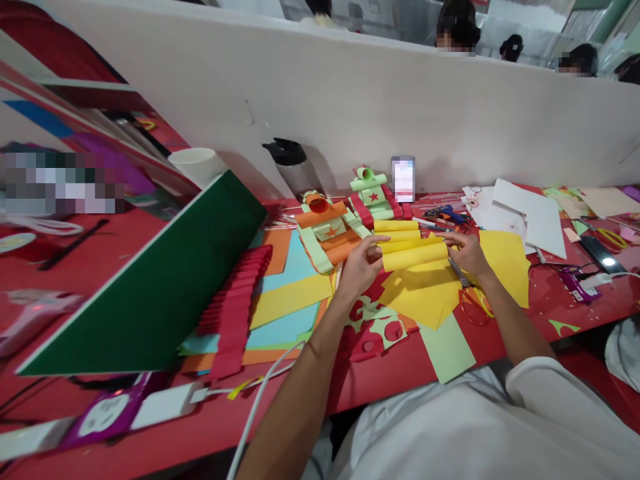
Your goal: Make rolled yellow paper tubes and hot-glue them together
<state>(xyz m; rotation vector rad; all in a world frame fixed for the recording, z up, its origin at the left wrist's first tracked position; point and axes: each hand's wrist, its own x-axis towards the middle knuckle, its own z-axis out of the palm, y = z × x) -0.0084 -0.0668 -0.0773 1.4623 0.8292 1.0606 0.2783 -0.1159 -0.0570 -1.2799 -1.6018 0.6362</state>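
Note:
A piece of yellow paper rolled into several ridges point(413, 255) is held up over the table between my two hands. My left hand point(361, 265) is closed on its left end, and the fingers of my right hand point(467, 253) grip its right end. Beneath it lie yellow sheets point(425, 290). Scissors with red and yellow handles point(473, 300) rest by my right wrist. Behind my left hand stand an orange and light-green rolled-paper model point(330, 233) and a light-green and red one point(373, 193).
A dark green board point(150, 287) leans at the left, beside a red fringed paper strip point(235, 307) and coloured sheets. A flask point(295, 167) and a lit phone point(403, 179) stand along the white partition point(340, 100). A white cable point(265, 393) crosses the front edge.

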